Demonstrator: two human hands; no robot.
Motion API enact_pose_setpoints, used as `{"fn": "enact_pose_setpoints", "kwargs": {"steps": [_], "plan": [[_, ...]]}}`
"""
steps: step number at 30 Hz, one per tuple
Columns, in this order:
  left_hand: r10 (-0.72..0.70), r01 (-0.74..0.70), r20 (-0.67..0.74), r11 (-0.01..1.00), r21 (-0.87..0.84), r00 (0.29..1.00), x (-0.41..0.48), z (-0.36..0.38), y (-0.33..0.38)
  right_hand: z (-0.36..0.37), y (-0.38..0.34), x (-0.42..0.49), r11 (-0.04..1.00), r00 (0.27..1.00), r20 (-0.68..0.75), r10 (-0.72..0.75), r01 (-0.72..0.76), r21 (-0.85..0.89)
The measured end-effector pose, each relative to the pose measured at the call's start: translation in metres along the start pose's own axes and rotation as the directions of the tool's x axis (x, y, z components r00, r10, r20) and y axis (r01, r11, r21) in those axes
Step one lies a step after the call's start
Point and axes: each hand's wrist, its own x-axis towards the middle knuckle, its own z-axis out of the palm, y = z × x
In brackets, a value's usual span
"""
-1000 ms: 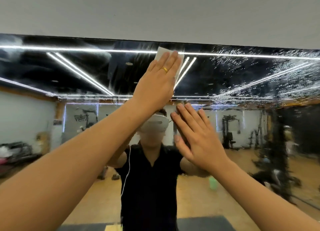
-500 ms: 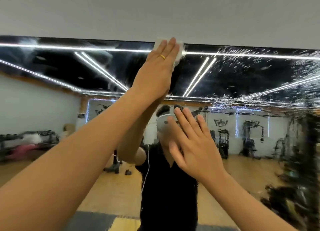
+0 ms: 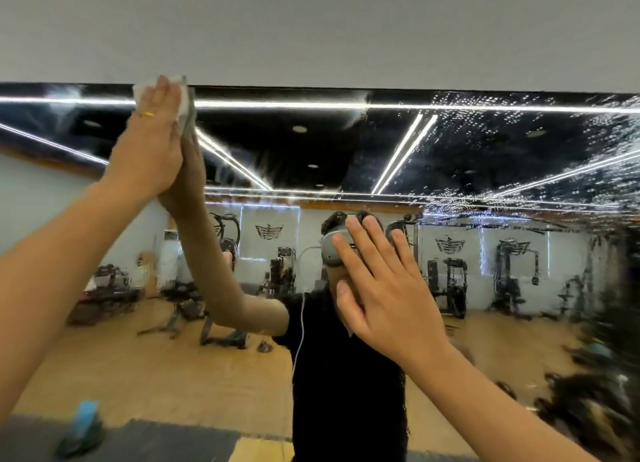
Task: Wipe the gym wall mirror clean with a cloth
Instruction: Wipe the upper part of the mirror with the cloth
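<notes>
one thin white cloth, soft, light and limp, lies flattened against the top edge of the mirror, left of centre, under the left grip, whose fingers are straight and together, pressing rather than curling round it. so floppy a thing likely bunches or slides unless the palm covers its middle, and the glass is hard, slick and droplet-speckled at the right. the right grip rests flat and empty on the mirror lower down, fingers straight.
</notes>
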Motion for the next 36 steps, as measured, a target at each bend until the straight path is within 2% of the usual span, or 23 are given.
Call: {"fn": "enact_pose_setpoints", "kwargs": {"steps": [3,7,10,14,20,27,32,36], "plan": [[-0.026,0.024,0.059,0.999,0.028,0.998,0.002,-0.006,-0.016,0.000,0.000,0.001,1.000,1.000,-0.004,0.001,-0.001,0.000],[-0.039,0.039,0.028,0.999,-0.001,0.999,-0.007,-0.010,0.011,-0.001,-0.001,0.001,1.000,1.000,0.015,0.006,-0.006,0.001],[0.149,-0.144,0.086,0.988,-0.057,0.985,-0.033,-0.005,0.076,-0.001,-0.003,0.000,1.000,1.000,0.014,0.009,-0.009,0.003],[0.375,-0.365,0.165,0.927,-0.087,0.912,-0.055,0.016,0.154,-0.002,-0.004,0.001,1.000,1.000,0.000,0.009,-0.009,0.010],[0.511,-0.509,0.151,0.859,-0.059,0.846,-0.052,0.060,0.170,-0.005,-0.002,0.002,1.000,1.000,-0.008,0.001,-0.001,0.007],[0.389,-0.381,0.064,0.918,-0.108,0.919,-0.054,0.058,0.133,-0.003,-0.001,-0.001,0.999,1.000,-0.023,0.011,-0.010,0.033],[0.138,-0.136,-0.001,0.981,-0.139,0.990,-0.044,0.033,0.069,0.000,-0.002,0.000,0.999,0.999,-0.035,0.010,-0.009,0.037],[-0.010,0.005,-0.091,0.998,-0.058,0.996,-0.028,0.013,-0.007,0.002,-0.006,0.001,0.999,0.999,-0.034,0.007,-0.005,0.038]]}}
